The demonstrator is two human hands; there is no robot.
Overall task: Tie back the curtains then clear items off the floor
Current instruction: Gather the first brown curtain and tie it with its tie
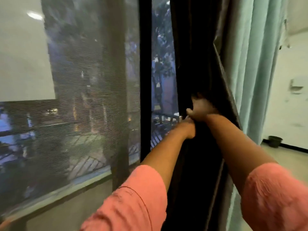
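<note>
Both of our hands are gripping the dark curtain [196, 55], hanging vertically; right hand [201, 109] fingers are curling around its gathered folds, left hand [187, 126] pinching just below.

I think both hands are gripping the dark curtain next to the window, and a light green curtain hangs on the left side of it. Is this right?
Not quite. In the head view the light green curtain hangs on the right side of the dark curtain, not the left. The rest holds: the left hand and the right hand both grip the dark curtain next to the window.
</note>
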